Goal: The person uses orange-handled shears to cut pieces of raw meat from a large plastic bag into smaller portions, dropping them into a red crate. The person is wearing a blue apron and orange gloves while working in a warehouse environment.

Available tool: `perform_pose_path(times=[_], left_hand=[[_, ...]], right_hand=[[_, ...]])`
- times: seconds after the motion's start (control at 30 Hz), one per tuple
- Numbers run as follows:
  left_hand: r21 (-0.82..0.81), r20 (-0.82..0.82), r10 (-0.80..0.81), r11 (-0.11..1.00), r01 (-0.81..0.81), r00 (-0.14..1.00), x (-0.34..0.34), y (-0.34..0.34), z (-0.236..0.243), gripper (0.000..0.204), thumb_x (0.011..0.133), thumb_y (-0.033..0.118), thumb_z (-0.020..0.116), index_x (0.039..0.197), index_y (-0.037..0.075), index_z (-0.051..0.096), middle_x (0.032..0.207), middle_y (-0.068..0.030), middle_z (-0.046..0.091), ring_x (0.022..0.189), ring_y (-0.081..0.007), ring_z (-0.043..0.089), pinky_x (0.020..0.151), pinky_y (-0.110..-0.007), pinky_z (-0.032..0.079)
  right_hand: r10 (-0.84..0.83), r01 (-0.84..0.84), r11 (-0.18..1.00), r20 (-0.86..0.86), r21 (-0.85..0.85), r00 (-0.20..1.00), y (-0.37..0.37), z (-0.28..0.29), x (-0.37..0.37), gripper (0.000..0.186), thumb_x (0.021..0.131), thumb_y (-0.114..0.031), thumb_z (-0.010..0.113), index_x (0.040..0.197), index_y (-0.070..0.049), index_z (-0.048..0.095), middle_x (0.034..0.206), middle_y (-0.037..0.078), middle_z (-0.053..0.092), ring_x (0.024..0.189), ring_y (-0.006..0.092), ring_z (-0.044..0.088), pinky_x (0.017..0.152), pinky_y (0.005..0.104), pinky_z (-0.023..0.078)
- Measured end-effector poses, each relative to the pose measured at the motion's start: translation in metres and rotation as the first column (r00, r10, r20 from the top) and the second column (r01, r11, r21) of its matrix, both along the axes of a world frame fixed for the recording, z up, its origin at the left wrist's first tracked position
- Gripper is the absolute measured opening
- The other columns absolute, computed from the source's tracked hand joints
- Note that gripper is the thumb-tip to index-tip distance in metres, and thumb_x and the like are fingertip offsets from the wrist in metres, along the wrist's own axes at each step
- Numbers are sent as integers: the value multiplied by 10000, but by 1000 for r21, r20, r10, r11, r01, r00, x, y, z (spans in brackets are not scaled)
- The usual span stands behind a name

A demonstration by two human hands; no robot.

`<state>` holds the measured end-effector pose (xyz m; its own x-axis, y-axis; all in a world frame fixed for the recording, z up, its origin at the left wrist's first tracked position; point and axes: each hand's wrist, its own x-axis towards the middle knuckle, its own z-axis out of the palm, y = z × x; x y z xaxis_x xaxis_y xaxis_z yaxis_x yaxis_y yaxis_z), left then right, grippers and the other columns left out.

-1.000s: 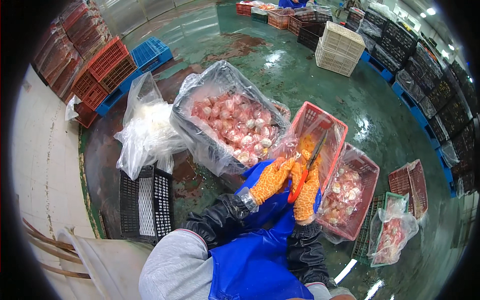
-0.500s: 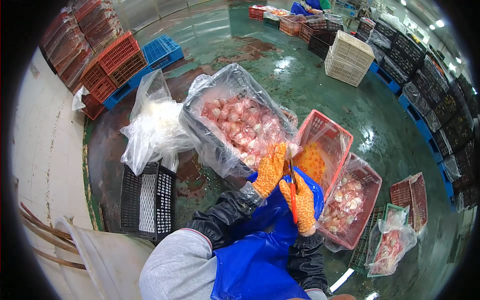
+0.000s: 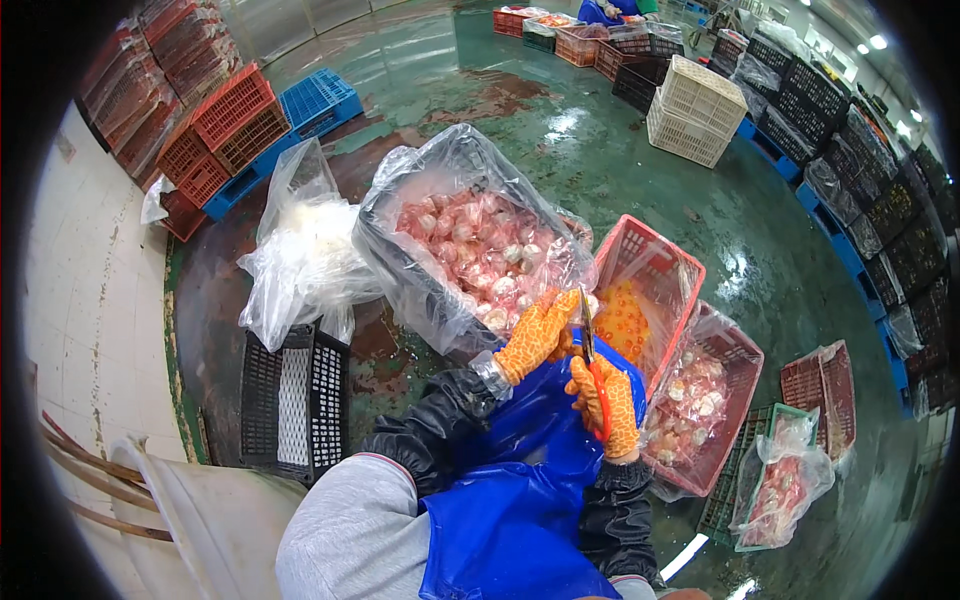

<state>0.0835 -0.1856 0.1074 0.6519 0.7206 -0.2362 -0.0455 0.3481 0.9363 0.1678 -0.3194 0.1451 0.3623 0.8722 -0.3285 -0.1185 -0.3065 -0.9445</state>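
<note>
By the near end of the red rectangular plastic crate (image 3: 648,241), the orange-gloved right hand (image 3: 616,398) wraps around red-handled metal scissors (image 3: 598,374); left of that crate, the orange-gloved left hand (image 3: 537,337) curls, whether pinching anything I cannot tell.

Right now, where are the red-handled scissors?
In the head view, the scissors are right of centre in the right hand, blades pointing up, just right of the left hand.

Green floor (image 3: 640,205), wet, with brown-red patches. Directly on it: black crate (image 3: 328,405) at near left, stacked cream crates (image 3: 690,128) at far right, blue pallet (image 3: 234,189) at far left, other blue pallets (image 3: 836,232) along right side.
</note>
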Motion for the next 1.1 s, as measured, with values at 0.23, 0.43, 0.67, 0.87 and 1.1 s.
perform_pose_path(times=[0.23, 0.43, 0.67, 0.87, 1.1], left_hand=[[-237, 168, 10, 971, 30, 986, 2, 2, 7, 271, 915, 355, 437, 898, 102, 535, 431, -9, 405, 306, -108, 362, 341, -295, 437], [-174, 214, 72, 984, -35, 974, 15, 11, -30, 235, 893, 323, 493, 881, 99, 565, 522, 29, 462, 352, -60, 371, 341, -258, 430], [-226, 94, 52, 974, -29, 994, 26, 13, -14, 207, 872, 306, 538, 948, 113, 537, 655, 45, 476, 464, -45, 409, 480, -298, 513], [-261, 48, 74, 964, -59, 996, 34, 18, -18, 241, 866, 299, 543, 995, 100, 501, 845, -8, 575, 582, -117, 547, 461, -333, 523], [545, -328, 146, 836, 60, 933, 36, 28, -55, 353, 848, 408, 514, 897, 66, 585, 653, -100, 583, 556, -208, 556, 466, -338, 425]], right_hand=[[196, -131, 975, -432, 177, 880, -5, -33, 18, 521, 920, -400, 421, 1197, 40, 452, 677, 44, 543, 463, 97, 483, 366, 230, 402], [240, -64, 964, -746, 257, 621, 7, -46, 31, 684, 880, -567, 345, 1170, 39, 471, 705, 78, 546, 519, 118, 502, 447, 213, 439], [118, -20, 990, -756, 137, 644, 25, -49, 42, 719, 879, -581, 324, 1144, 69, 476, 678, 106, 525, 492, 132, 460, 399, 211, 412], [210, -57, 975, -816, 214, 538, 29, -65, 52, 734, 876, -584, 328, 1138, 85, 478, 676, 113, 525, 507, 141, 465, 392, 212, 404], [88, -117, 993, -533, -20, 842, 27, -52, 51, 625, 869, -538, 424, 1103, 33, 524, 641, 88, 571, 444, 107, 489, 417, 217, 435]])
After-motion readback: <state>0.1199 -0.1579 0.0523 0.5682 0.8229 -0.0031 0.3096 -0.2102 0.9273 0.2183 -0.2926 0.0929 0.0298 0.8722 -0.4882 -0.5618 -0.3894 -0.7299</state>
